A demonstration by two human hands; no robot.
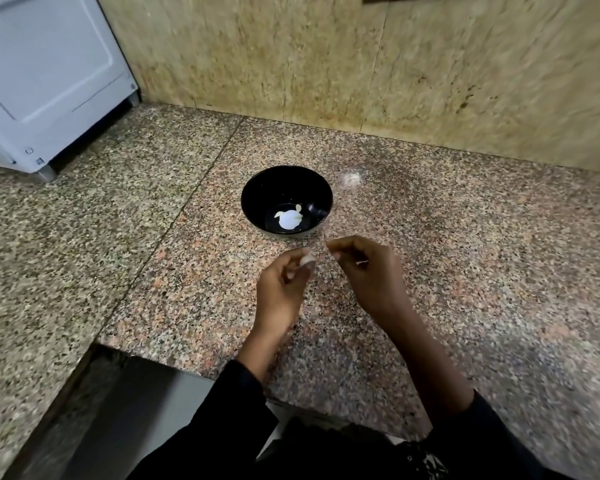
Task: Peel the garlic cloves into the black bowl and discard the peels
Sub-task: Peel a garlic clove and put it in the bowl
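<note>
A black bowl (253,192) stands on the granite counter, with a few pale peeled garlic pieces (289,218) at its bottom. Just in front of it, my left hand (281,289) pinches a whitish garlic clove (307,260) between thumb and fingertips. My right hand (368,271) hovers a short way to the right, fingers curled, with a thin pale sliver of peel (362,262) showing at its fingers. The two hands are apart, and the picture is motion-blurred.
The speckled granite counter (465,271) runs to a beige stone wall (361,64) behind. A white appliance (42,81) stands at the back left. The counter's front edge drops off at the lower left, beside a grey surface (118,410).
</note>
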